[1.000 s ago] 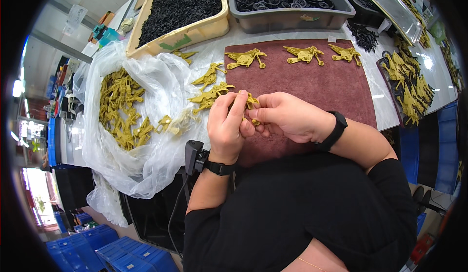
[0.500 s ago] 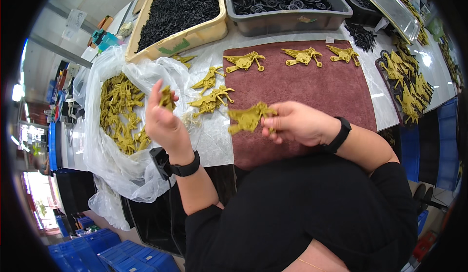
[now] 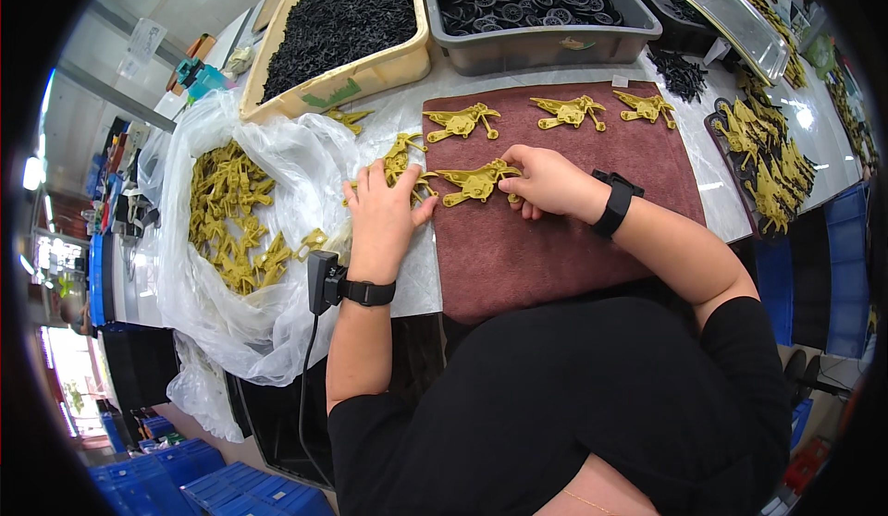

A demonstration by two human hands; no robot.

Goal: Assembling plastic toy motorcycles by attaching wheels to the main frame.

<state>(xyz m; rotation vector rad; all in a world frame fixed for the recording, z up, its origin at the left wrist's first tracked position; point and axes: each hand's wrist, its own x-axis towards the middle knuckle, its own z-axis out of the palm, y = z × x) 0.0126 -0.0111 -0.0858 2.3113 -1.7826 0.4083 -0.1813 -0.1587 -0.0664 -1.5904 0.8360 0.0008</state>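
Note:
My right hand point(image 3: 553, 183) pinches the right end of a yellow plastic toy motorcycle body point(image 3: 474, 184) between thumb and fingers, low over the left part of a maroon cloth point(image 3: 573, 229). My left hand point(image 3: 384, 215) lies with fingers spread over a few more yellow bodies point(image 3: 400, 155) beside the cloth's left edge; its fingers partly cover them. Along the cloth's far side rest three bodies: one at left point(image 3: 462, 122), one in the middle point(image 3: 569, 112) and one at right point(image 3: 645, 106).
A clear plastic bag point(image 3: 199, 303) heaped with yellow pieces point(image 3: 231, 211) sits at left. Behind are a cream tub point(image 3: 347, 91) of small black parts and a grey tub point(image 3: 546, 52) of black wheels. Assembled yellow-and-black pieces point(image 3: 768, 165) pile up at right.
My left hand has come down and right, from above the bag onto the bodies by the cloth. My right hand has moved the held body slightly away from me and lower over the cloth.

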